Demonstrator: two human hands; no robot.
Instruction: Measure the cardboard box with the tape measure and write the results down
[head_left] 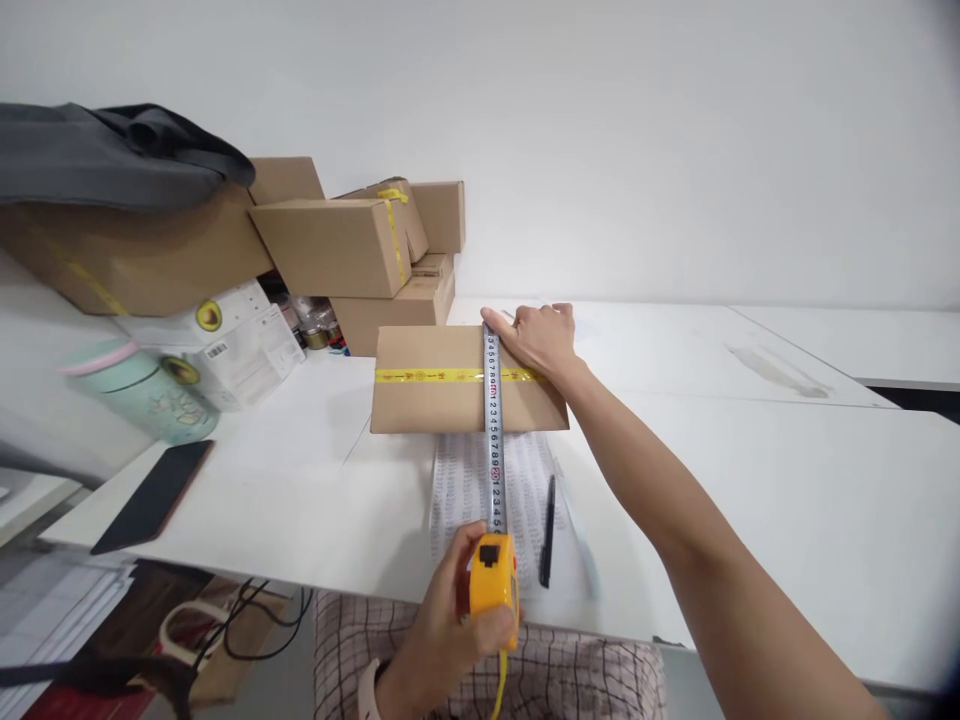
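Yellow casing sits in the closed grip of the left hand (pixel 442 625); this tape measure (pixel 493 590) is at lower centre of the frame, over the table's near edge. The right hand (pixel 544 335), just above centre, bends its fingers over the box's far edge, thumb against the far end of the blade (pixel 493 410); whether the end hooks there cannot be seen.

The blade crosses the box (pixel 427 405) at mid-frame, passes its near edge and runs above printed paper (pixel 457 500) to the casing. Room for moving lies to the right, where the white table (pixel 750 520) runs wide past the forearm.

The right arm reaches up from the lower right corner, nearly straight; the left wrist rises from the bottom edge, palm around the casing.

A pen (pixel 548 530) lies on the paper. At left stand a mint bottle (pixel 142 390) and a white carton (pixel 240 345). Stacked boxes (pixel 330 245) fill the upper left, their contents hidden; small jars (pixel 319 335) sit beside them.
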